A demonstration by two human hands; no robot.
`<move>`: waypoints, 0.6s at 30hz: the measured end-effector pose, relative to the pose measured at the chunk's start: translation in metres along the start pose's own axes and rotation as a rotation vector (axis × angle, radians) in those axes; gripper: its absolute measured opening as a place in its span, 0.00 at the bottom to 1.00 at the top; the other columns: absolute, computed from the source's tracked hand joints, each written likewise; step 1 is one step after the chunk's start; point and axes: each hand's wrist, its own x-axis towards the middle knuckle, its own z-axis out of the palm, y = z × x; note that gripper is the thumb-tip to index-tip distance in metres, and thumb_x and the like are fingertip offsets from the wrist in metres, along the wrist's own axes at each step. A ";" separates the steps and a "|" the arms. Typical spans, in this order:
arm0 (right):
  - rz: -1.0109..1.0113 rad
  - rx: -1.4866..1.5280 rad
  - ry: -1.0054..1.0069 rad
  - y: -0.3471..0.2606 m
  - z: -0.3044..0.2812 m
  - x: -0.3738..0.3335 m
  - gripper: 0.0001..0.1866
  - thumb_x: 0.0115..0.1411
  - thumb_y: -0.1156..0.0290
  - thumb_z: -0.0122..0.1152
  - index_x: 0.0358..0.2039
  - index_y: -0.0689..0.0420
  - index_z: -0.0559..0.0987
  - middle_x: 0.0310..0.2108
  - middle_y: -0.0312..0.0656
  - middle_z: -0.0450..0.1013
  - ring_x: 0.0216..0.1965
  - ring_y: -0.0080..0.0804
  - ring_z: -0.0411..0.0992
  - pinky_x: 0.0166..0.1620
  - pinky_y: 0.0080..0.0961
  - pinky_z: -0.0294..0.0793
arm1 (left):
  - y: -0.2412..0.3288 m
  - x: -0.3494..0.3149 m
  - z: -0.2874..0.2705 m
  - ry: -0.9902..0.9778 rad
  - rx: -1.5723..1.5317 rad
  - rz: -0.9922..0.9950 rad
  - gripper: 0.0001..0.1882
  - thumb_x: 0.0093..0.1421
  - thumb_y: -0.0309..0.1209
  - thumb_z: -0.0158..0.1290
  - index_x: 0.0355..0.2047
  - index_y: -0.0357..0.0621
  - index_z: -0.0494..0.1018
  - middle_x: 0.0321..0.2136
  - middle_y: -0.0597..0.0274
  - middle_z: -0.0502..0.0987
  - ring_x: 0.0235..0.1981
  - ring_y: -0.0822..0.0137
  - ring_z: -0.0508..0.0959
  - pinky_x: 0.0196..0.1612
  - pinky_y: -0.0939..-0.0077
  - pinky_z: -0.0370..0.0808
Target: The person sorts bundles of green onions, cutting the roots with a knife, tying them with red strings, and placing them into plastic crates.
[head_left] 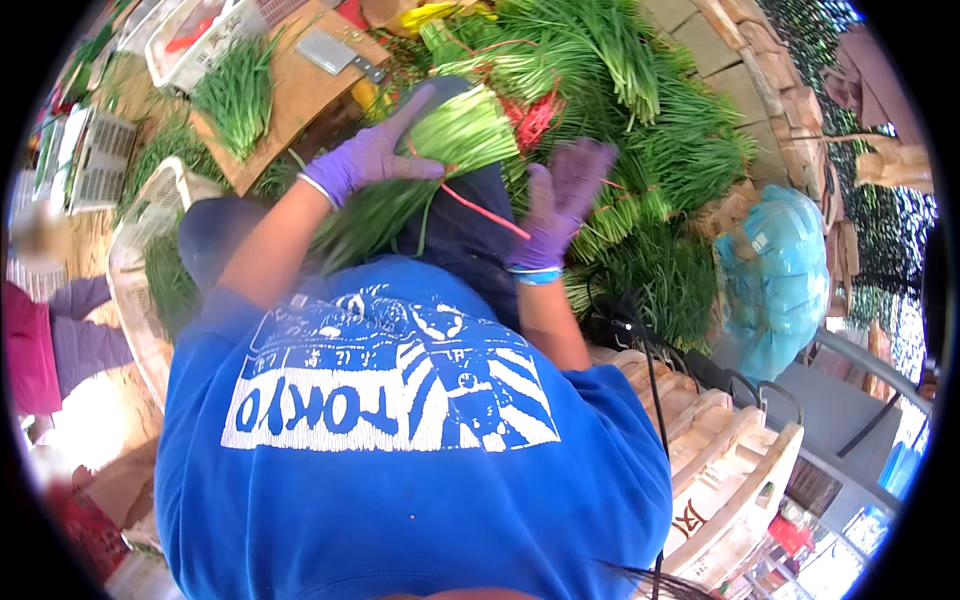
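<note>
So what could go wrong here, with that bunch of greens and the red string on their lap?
The left hand presses only the cut end of the bunch of greens, so the leafy end could slide off the lap. The red string hangs loose, and the blurred right hand might lose or snag it. A cleaver lies on the wooden board close by, which could be risky when reaching for more greens.
</note>
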 end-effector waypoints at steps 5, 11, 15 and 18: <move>-0.205 -0.497 -0.762 -0.017 -0.034 0.022 0.38 0.42 0.81 0.59 0.55 0.58 0.56 0.28 0.36 0.71 0.26 0.24 0.67 0.32 0.22 0.68 | -0.004 -0.014 -0.005 -0.034 0.107 0.087 0.55 0.40 0.46 0.61 0.60 0.50 0.36 0.59 0.54 0.47 0.59 0.64 0.49 0.59 0.72 0.45; -0.550 -0.768 -1.307 -0.016 0.019 -0.003 0.24 0.46 0.69 0.58 0.47 0.51 0.69 0.19 0.38 0.69 0.19 0.37 0.68 0.22 0.28 0.66 | 0.005 -0.035 -0.005 -0.001 0.371 -0.002 0.61 0.36 0.43 0.63 0.59 0.51 0.29 0.54 0.46 0.55 0.53 0.53 0.62 0.53 0.69 0.60; -0.399 -0.262 -1.165 0.019 0.025 -0.025 0.06 0.53 0.69 0.52 0.28 0.56 0.76 0.16 0.40 0.68 0.17 0.34 0.67 0.21 0.26 0.65 | 0.020 -0.043 0.012 0.222 0.540 0.066 0.59 0.34 0.40 0.62 0.59 0.46 0.33 0.51 0.41 0.58 0.45 0.46 0.68 0.46 0.64 0.66; 0.127 -0.098 -1.093 -0.012 0.039 -0.039 0.16 0.56 0.69 0.47 0.14 0.59 0.73 0.13 0.40 0.68 0.14 0.30 0.66 0.20 0.24 0.64 | 0.000 -0.045 0.034 0.373 0.587 0.029 0.54 0.37 0.38 0.58 0.59 0.44 0.35 0.49 0.41 0.60 0.43 0.47 0.69 0.44 0.63 0.67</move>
